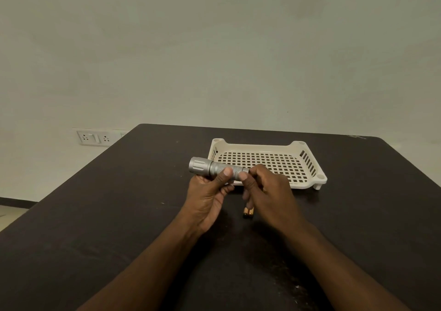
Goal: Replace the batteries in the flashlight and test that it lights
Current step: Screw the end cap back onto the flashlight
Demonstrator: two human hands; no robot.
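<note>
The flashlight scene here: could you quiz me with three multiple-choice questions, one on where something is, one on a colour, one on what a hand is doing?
1. Where do the batteries lie?
A. in the basket
B. on the table, under the hands
C. on the floor

2. What colour is the flashlight?
A. silver-grey
B. red
C. black

3. What is the left hand doing?
A. resting flat on the table
B. gripping the flashlight's body
C. holding the basket

Answers:
1 B: they show on the dark table, nearer than the white basket.
2 A: its metal body is silver-grey.
3 B: thumb and fingers curl round the barrel, while the right hand pinches its tail end.
</note>
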